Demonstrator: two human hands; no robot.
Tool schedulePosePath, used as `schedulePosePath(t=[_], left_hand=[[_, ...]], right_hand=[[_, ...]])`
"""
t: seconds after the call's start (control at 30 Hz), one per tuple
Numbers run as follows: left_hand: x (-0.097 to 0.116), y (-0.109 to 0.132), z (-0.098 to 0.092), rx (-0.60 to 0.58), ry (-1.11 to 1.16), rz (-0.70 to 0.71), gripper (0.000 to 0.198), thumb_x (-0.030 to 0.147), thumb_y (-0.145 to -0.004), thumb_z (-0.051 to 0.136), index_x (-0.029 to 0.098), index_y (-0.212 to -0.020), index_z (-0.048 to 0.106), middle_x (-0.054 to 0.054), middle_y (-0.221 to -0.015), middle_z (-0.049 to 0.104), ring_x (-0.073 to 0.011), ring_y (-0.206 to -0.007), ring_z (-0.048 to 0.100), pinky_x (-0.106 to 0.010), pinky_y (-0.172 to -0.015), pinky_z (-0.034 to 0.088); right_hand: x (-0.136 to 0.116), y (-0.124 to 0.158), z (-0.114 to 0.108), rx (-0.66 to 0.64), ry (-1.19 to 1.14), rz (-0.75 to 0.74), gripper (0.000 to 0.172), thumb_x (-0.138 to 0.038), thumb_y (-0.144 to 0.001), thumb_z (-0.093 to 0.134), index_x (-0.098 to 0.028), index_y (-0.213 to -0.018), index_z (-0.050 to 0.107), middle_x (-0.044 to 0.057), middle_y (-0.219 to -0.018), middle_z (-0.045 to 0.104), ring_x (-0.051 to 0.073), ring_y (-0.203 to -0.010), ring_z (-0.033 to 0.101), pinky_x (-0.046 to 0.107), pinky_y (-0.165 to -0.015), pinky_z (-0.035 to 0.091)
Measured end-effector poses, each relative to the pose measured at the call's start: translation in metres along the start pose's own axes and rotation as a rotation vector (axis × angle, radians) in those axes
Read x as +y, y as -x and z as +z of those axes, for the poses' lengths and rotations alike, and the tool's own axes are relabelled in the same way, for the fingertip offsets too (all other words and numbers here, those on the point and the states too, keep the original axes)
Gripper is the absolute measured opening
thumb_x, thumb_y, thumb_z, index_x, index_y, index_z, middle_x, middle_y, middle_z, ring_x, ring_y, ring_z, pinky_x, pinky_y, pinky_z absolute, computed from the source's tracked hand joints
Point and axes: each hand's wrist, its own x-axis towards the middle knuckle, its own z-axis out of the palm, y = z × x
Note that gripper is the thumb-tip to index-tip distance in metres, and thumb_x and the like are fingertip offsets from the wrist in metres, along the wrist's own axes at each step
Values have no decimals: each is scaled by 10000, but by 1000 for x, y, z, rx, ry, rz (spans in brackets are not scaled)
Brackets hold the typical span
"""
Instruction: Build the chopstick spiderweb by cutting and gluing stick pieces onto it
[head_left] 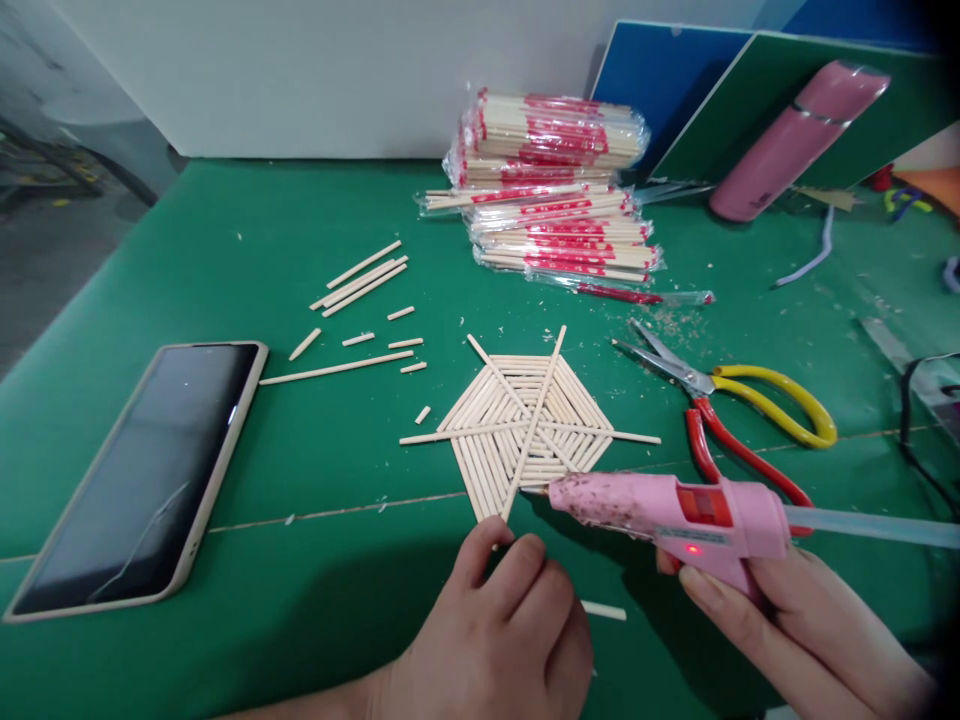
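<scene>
Honestly, from where I stand the main risk sits at the hot end of the glue gun [667, 515], its tip close by the lower edge of the stick hexagon [529, 425] and not far from the fingers of the left hand [502, 620]. One slip of the right hand [795, 610], wrapped firmly around the gun's handle, could burn a fingertip or drop glue on the wrong stick; the small red light is lit, so I take the gun to be hot. Too much glue would ooze between the rods and might fasten the work to the green tabletop [315, 560]. A nudge from the left hand, bunched at the lower corner, could also knock a spoke askew if its glue is soft; I can't really tell whether those fingers pinch a stick or only press on one. The long glue stick [870, 525] trailing out behind could drag against the scissors [701, 382], whose red handle lies near it. As for the hexagon, it lies flat on the table in front of both hands, pale and neat: long spokes cross near its middle, several poking out past the rim, and shorter rods nest between them like a spider's web. Its bottom wedge seems less filled than the lower-left one, though the gun hides some of that side.
</scene>
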Motion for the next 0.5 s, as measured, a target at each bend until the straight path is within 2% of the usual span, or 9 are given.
schedulePosePath(t=[0.17, 0.4, 0.5], left_hand=[[-1, -2, 0, -12, -2, 2, 232, 89, -806, 423, 156, -668, 596, -17, -678, 583, -149, -715, 510, -347, -734, 389], [0, -2, 0, -19, -10, 3, 201, 89, -791, 441, 156, -680, 595, -15, -681, 576, -148, -722, 508, -349, -755, 384], [0, -2, 0, -14, -3, 6, 207, 91, -795, 439, 149, -670, 593, -16, -678, 577, -149, -719, 509, -349, -751, 384]], right_hand=[[-6, 4, -4, -1, 23, 6, 236, -395, -838, 425, -219, -923, 557, 42, -844, 636, 177, -768, 623, 249, -695, 528], [-5, 5, 1, 128, 6, -8, 244, -408, -830, 427, -223, -883, 577, 36, -792, 640, 177, -698, 623, 261, -670, 537], [-2, 7, 1, 99, 21, -18, 229, -394, -825, 444, -225, -911, 573, 35, -824, 649, 172, -711, 627, 245, -673, 535]])
